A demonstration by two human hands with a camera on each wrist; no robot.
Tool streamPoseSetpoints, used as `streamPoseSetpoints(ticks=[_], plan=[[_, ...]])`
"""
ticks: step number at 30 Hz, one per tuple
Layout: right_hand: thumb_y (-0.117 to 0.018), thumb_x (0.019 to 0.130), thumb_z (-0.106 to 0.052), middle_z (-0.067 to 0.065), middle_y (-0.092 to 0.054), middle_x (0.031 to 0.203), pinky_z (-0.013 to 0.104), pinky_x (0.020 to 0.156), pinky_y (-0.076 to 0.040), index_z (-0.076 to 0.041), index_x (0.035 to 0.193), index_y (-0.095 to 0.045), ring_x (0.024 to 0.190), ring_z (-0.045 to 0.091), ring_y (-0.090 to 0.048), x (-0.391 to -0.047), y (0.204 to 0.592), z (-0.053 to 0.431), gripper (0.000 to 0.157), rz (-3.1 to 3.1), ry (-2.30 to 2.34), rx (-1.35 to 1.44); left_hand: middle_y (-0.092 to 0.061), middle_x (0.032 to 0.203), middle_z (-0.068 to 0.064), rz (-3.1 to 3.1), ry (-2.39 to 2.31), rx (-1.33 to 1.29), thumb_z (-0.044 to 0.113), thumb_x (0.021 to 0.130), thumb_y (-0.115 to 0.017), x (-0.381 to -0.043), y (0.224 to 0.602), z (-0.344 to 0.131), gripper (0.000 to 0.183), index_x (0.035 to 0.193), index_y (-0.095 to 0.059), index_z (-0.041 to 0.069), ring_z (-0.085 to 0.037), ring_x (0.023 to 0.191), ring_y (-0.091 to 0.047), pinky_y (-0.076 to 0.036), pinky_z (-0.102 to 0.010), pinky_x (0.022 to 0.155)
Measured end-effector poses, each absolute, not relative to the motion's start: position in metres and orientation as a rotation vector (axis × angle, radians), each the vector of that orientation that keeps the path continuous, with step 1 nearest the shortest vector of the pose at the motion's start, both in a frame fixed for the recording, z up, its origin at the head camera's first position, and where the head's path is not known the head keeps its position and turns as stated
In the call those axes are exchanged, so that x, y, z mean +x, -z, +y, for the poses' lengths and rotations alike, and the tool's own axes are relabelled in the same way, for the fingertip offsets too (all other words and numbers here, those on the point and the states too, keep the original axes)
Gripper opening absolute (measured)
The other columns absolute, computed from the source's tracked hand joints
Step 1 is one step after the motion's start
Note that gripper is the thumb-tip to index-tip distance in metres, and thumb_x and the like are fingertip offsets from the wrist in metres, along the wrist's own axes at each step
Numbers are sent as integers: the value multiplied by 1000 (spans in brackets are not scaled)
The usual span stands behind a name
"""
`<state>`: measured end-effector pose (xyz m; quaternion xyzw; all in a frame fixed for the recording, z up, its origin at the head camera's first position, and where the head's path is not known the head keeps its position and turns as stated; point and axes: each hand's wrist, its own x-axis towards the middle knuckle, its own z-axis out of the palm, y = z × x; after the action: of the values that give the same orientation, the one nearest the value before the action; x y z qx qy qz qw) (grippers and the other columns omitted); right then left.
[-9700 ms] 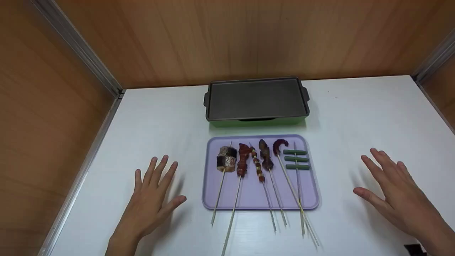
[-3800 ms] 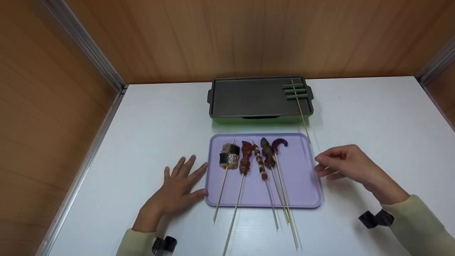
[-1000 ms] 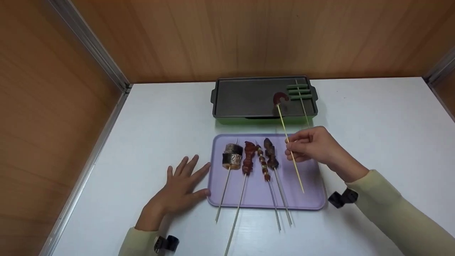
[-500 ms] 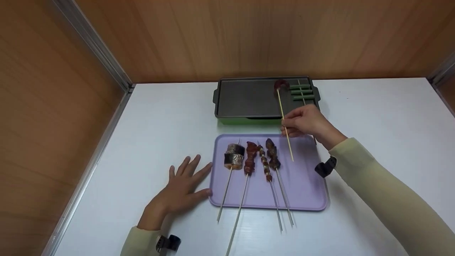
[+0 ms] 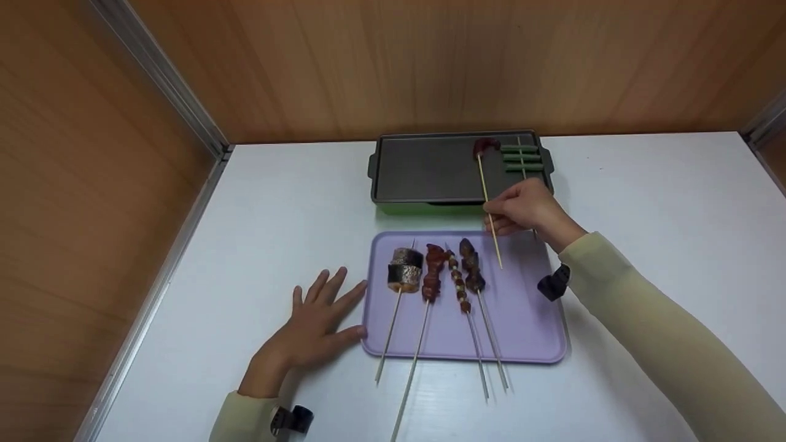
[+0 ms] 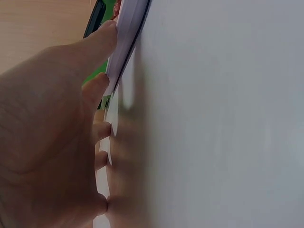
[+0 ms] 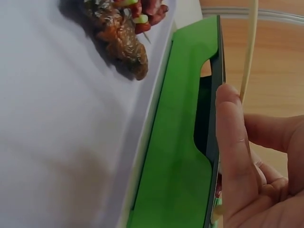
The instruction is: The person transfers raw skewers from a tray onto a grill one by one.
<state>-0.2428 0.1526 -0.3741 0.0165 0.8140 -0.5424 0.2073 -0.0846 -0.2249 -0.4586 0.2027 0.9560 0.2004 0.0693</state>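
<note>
My right hand pinches the wooden stick of a skewer with a dark red curled tentacle at its far end. That tentacle end is over the right part of the dark griddle plate, just left of a skewer of three green pieces. The stick's near end hangs over the purple tray. In the right wrist view, thumb and fingers meet on the stick beside the green griddle side. My left hand lies with spread fingers at the tray's left edge, thumb and index fingertip at the rim.
On the tray lie a thick skewer with dark-skinned chunks, a red meat skewer, a thin skewer of small beads and a brown meat skewer. Their sticks overhang the front edge. A wooden panel stands behind the griddle.
The green skewer went from tray to griddle earlier. Since then my right hand has picked up the tentacle skewer and carried it forward over the griddle, lowering slightly. My left hand moved to the tray's edge.
</note>
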Motion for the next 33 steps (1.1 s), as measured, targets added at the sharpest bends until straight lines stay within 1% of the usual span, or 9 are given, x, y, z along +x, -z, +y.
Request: streamPoseSetpoints(ticks=[9, 15, 21, 25, 28, 31, 33], plan=[[-67, 93, -17, 8, -72, 71, 37, 68, -59, 13, 113, -66, 59, 12, -70, -243, 375, 155, 36, 2342, 1432, 47, -11, 164, -10, 2869, -616, 612, 61, 93, -51, -85, 459, -226, 72, 155, -28, 33, -37, 149, -1, 2, -74, 105], [-67, 93, -17, 10, -72, 73, 40, 71, -59, 14, 112, -67, 62, 14, -70, -243, 376, 158, 36, 2349, 1391, 7, -11, 164, -10, 2864, -620, 627, 61, 94, -51, -86, 461, -227, 72, 156, -27, 33, -38, 148, -1, 2, -75, 104], [-66, 94, -22, 14, -73, 79, 39, 70, -59, 12, 109, -69, 69, 19, -72, -240, 374, 159, 37, 2402, 1274, -57, -11, 163, -11, 2868, -623, 632, 60, 94, -52, -86, 461, -229, 72, 155, -27, 32, -39, 148, -1, 2, -76, 104], [-66, 94, -24, 16, -74, 84, 38, 70, -59, 11, 108, -70, 71, 19, -73, -234, 368, 162, 38, 2438, 1228, -90, -11, 163, -11, 2867, -626, 621, 60, 94, -52, -85, 462, -229, 72, 155, -27, 33, -39, 148, -1, 2, -76, 104], [-66, 94, -28, 15, -74, 84, 35, 67, -59, 9, 106, -71, 69, 16, -72, -227, 365, 167, 39, 2482, 1188, -117, -11, 164, -10, 2868, -626, 613, 60, 94, -52, -84, 461, -229, 72, 155, -27, 33, -38, 148, 0, 3, -75, 104], [-67, 94, -31, 13, -74, 84, 32, 64, -58, 6, 103, -73, 71, 18, -72, -216, 360, 174, 39, 2523, 1184, -134, -10, 164, -10, 2872, -624, 615, 60, 94, -52, -84, 460, -229, 72, 155, -27, 32, -38, 148, 0, 3, -75, 104], [-67, 94, -32, 13, -74, 85, 33, 65, -58, 5, 102, -73, 74, 20, -73, -207, 358, 179, 38, 2531, 1208, -142, -10, 164, -10, 2874, -620, 614, 60, 94, -52, -84, 458, -230, 72, 155, -28, 32, -38, 148, 0, 3, -75, 104]])
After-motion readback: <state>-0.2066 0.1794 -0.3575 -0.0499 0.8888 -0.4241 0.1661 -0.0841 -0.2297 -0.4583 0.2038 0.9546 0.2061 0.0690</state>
